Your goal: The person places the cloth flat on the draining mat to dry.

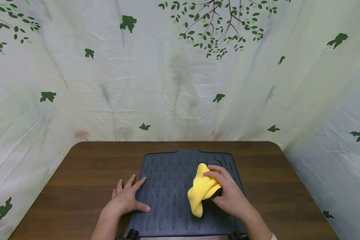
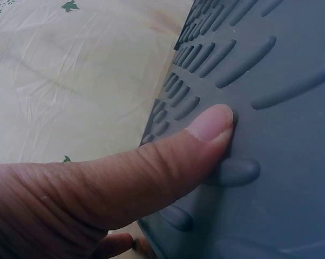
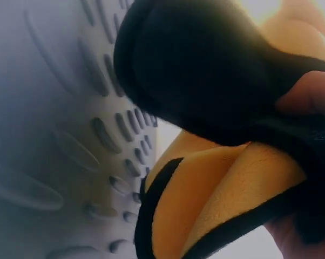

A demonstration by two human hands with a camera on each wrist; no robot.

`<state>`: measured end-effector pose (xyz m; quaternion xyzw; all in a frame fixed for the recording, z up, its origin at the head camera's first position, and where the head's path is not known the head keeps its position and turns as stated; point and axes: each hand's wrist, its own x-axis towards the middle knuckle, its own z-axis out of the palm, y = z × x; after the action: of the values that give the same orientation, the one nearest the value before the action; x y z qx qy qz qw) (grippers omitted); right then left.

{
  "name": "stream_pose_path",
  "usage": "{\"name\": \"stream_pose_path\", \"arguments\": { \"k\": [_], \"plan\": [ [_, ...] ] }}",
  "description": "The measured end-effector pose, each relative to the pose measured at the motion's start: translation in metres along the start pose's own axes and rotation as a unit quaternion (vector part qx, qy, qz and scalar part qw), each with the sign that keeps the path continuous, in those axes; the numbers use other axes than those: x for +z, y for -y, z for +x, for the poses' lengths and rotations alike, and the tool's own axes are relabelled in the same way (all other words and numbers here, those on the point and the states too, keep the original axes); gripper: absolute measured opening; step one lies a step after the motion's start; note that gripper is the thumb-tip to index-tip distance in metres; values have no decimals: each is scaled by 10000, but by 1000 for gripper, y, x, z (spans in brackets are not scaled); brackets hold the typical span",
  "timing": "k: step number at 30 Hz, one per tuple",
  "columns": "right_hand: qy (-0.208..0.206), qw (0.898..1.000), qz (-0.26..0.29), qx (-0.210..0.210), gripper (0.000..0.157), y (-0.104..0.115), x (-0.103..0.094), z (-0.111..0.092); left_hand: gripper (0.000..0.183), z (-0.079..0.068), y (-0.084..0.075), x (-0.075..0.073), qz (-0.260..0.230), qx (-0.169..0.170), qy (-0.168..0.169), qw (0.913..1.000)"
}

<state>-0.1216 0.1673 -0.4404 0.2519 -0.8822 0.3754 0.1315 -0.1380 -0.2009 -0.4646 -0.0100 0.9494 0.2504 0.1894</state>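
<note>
A dark grey ridged plastic panel (image 1: 168,186), resembling a footrest, lies on the brown table. My left hand (image 1: 124,197) is spread at its left edge, and the thumb (image 2: 211,127) rests on the ridged surface in the left wrist view. Over the right half of the panel, my right hand (image 1: 228,191) grips a bunched yellow cloth (image 1: 201,190) with black edging. In the right wrist view the yellow cloth (image 3: 249,189) hangs in folds near the ridges, beside a broad black part (image 3: 189,70) whose link to the cloth I cannot tell.
Wood-patterned tabletop (image 1: 93,173) extends on both sides of the panel. Black fittings (image 1: 129,234) show at its near corners. Behind and at the sides hangs a pale curtain (image 1: 168,83) printed with leaves and birds.
</note>
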Motion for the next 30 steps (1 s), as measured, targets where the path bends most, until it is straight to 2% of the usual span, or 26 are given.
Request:
{"name": "stream_pose_path", "arguments": {
  "k": [7, 17, 30],
  "plan": [
    [248, 9994, -120, 201, 76, 3, 6, 0, 120, 0, 0, 0, 56, 51, -24, 10000],
    [537, 9981, -186, 255, 77, 3, 10, -1, 122, -1, 1, 1, -87, 0, 12, 10000],
    [1154, 9907, -174, 694, 76, 4, 11, -2, 123, 0, 1, 1, -72, -28, 2, 10000]
  ]
}}
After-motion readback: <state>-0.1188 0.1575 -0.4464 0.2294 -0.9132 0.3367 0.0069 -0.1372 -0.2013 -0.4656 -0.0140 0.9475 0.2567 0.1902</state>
